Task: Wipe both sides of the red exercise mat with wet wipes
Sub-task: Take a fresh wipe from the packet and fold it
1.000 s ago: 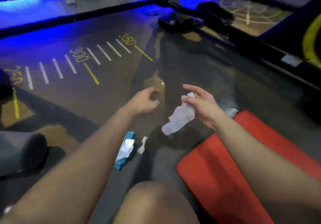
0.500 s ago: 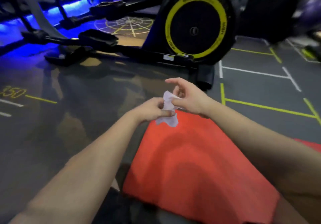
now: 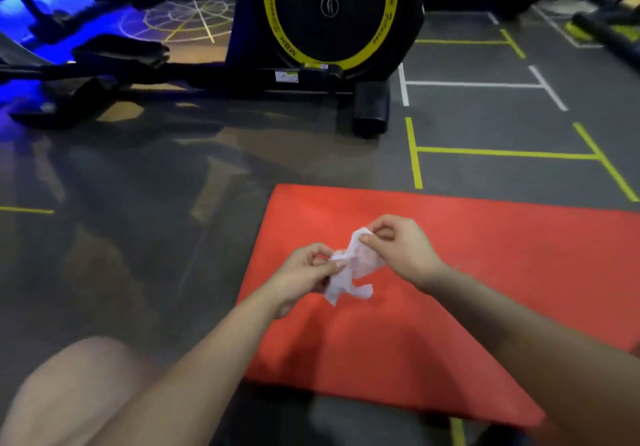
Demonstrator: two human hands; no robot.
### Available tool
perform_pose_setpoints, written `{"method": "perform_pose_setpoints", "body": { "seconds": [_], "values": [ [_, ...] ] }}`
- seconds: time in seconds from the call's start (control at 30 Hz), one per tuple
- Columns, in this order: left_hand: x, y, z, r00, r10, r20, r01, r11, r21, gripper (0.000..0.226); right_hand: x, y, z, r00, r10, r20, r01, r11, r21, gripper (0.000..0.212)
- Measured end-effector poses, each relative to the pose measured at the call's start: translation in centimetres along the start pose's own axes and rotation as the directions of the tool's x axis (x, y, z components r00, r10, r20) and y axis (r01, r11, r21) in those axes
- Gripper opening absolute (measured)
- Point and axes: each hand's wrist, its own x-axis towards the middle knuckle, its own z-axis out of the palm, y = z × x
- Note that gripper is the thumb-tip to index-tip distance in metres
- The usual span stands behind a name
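— Blue glow (image 3: 17, 9) at the far left, a bare knee (image 3: 69, 393) low beneath it. What comes next?

— The left hand (image 3: 304, 272): thumb and forefinger pinch the lower part of a crumpled white wet wipe (image 3: 349, 279).

— And its other end?

— The right hand (image 3: 401, 251) pinches the top edge, its other fingers loosely curled. The wipe hangs between both hands, over the red exercise mat (image 3: 502, 272).

— Where does the mat lie?

— Flat on the grey floor (image 3: 138, 238), running off to the right. A black machine with a yellow-ringed wheel (image 3: 329, 9) stands beyond it, and yellow floor lines (image 3: 502, 152) lie further right.
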Motion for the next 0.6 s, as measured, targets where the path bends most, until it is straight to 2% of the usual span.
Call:
{"method": "perform_pose_setpoints", "body": {
  "seconds": [0.1,0.2,0.3,0.37,0.43,0.5,0.6],
  "values": [
    [-0.5,-2.3,0.5,0.981,-0.09,-0.172,0.079,0.994,-0.074,0.024,-0.5,-0.1,1.3,0.995,-0.086,-0.044,0.08,0.988,-0.129,0.011],
    [-0.5,-1.9,1.5,0.943,-0.17,-0.285,0.127,0.978,-0.164,0.029,-1.3,-0.5,0.6,0.978,-0.206,-0.033,0.199,0.969,-0.15,0.006],
    [-0.7,-1.0,1.4,0.938,-0.236,-0.255,0.148,0.936,-0.32,0.005,-1.6,-1.4,-0.3,0.898,-0.427,0.107,0.44,0.879,-0.184,0.013],
    [-0.7,-0.6,0.7,0.946,-0.246,-0.209,0.139,0.895,-0.425,0.016,-2.1,-1.3,-0.1,0.797,-0.548,0.255,0.6,0.767,-0.229,0.019],
    [-1.0,0.4,0.5,0.943,-0.25,-0.219,0.099,0.841,-0.532,0.024,-3.2,-0.3,0.5,0.735,-0.567,0.37,0.672,0.68,-0.294,0.019],
    [-1.4,1.4,0.6,0.944,-0.25,-0.217,0.077,0.805,-0.589,0.028,-4.3,0.9,1.1,0.731,-0.546,0.41,0.677,0.656,-0.334,0.024],
    [-1.9,1.7,1.6,0.947,-0.247,-0.206,0.085,0.81,-0.58,0.035,-5.1,1.9,1.7,0.724,-0.532,0.44,0.686,0.622,-0.377,0.025]
  ]
}}
